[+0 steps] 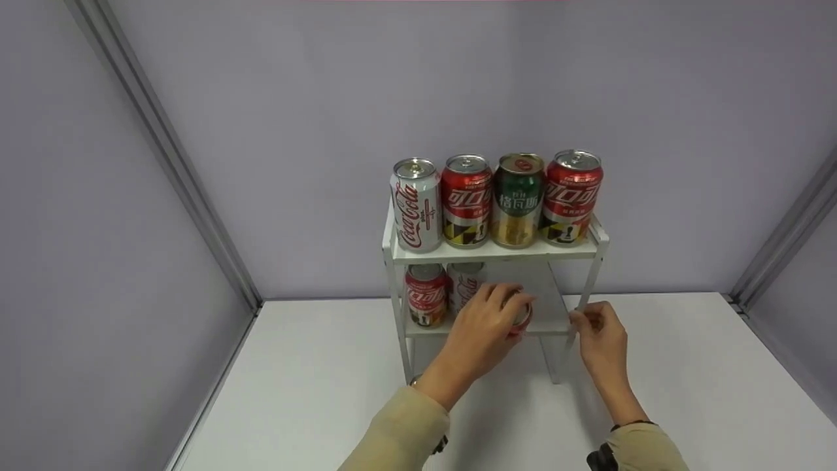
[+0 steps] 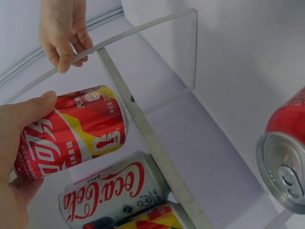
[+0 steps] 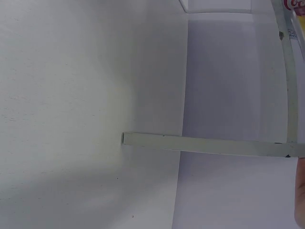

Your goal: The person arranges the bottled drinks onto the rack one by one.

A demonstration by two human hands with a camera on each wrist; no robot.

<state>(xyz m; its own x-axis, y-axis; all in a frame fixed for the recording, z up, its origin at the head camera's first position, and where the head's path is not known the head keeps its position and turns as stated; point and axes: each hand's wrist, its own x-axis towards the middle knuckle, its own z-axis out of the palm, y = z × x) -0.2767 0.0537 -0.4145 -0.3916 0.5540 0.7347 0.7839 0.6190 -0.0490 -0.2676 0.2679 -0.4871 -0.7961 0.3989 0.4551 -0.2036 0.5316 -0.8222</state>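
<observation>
My left hand [image 1: 482, 327] grips a red Coca-Cola can [image 2: 76, 131] at the middle tier of a small white rack [image 1: 497, 252]. The can's base is close to the shelf's front edge [image 2: 143, 126]. In the head view my fingers cover most of it. Beside it on that tier stand a white Coca-Cola can [image 2: 114, 191] and a red Coca-Cola can [image 1: 426, 297]. At the rack's right side, my right hand [image 1: 601, 340] pinches the front post [image 1: 588, 288]. Only a sliver of that hand shows in the right wrist view.
Along the top tier stand a white Coca-Cola can [image 1: 417, 206], two red cans [image 1: 467, 199] and a green-and-gold can [image 1: 518, 199]. Lower down is another red can [image 2: 286, 162], mostly hidden by my left forearm from above. Grey-white walls [image 1: 314, 131] enclose the white table [image 1: 314, 379].
</observation>
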